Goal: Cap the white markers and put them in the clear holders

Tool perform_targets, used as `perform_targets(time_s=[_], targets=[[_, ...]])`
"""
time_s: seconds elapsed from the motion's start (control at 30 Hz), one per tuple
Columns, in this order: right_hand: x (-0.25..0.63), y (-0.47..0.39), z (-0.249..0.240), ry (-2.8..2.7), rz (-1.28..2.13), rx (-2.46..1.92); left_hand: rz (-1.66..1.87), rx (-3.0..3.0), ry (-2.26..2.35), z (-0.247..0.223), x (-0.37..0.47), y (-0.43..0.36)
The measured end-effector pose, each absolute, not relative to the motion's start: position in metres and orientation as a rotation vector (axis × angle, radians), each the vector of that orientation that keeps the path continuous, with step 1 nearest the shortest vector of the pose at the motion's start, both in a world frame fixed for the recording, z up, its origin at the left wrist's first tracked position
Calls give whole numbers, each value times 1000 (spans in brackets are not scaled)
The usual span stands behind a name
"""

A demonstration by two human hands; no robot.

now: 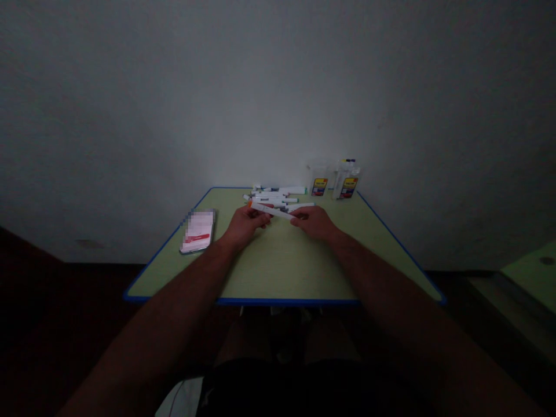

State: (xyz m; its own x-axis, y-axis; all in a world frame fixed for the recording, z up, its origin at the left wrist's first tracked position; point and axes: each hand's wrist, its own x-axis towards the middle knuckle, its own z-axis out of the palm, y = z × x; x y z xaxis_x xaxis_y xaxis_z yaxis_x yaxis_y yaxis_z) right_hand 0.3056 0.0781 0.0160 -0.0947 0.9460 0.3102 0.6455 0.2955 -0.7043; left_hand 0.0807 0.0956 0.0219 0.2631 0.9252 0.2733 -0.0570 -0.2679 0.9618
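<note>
Dim room, pale wall point(278, 87) behind. Person seated at a small counter point(282, 272), light top, blue edging, both forearms reaching in over it.

Left hand point(242, 227): closed on a white marker point(278, 212), near its orange end. Right hand point(316, 223): thumb and fingers narrow, pinching the same marker at its opposite end. Marker held between the two, slightly slanted, orange end toward the person's left and a little farther away. Whether it touches the pile beyond, I cannot tell.

Just past the hands: loose pile point(273, 197) of white pens, mostly lying crosswise, some overlapping, a few with coloured ends. Far right part of the counter: two clear cases, upright, close together, yellow-and-dark labels. Left case point(319, 180) shows no clear contents; right case point(347, 180) has yellow and dark-blue tips at its top.

Phone point(198, 231) flat on the person's left, screen lit, part of it pixelated, near the left wrist. Person's bare knees below the near edge.
</note>
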Motion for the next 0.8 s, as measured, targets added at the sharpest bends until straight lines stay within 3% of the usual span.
perform_targets(time_s=[0.8], targets=[[304, 78, 15, -1696, 574, -1392, 1396, 1672, 918, 23, 80, 97]])
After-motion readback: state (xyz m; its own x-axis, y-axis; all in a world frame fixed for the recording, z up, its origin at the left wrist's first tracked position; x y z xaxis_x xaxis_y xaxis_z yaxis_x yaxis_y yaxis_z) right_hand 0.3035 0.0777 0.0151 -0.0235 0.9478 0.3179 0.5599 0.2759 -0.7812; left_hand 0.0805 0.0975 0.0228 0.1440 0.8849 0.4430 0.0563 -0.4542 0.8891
